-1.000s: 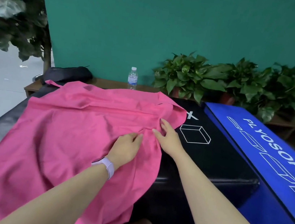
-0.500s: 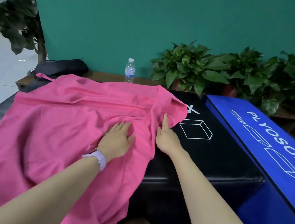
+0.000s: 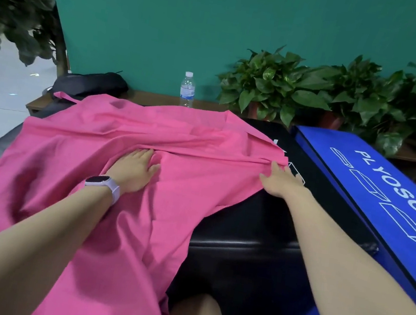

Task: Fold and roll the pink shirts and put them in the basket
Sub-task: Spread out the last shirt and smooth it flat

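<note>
Pink shirt (image 3: 72, 165) is spread unfolded over the black bench (image 3: 270, 235), its hem draped off the near edge. It is pressed flat by the left hand (image 3: 134, 167); its right edge is touched by the right hand (image 3: 278, 179), fingers extended. Folding is barely begun; rolling remains; no basket is seen.

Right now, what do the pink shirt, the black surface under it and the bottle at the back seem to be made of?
Pink shirt: thin woven cloth, matte; it creases and drapes softly.
Black surface: probably vinyl or leatherette padding; glossy highlights along its rounded edge.
Bottle: clear plastic, most likely; see-through with a white cap.
</note>
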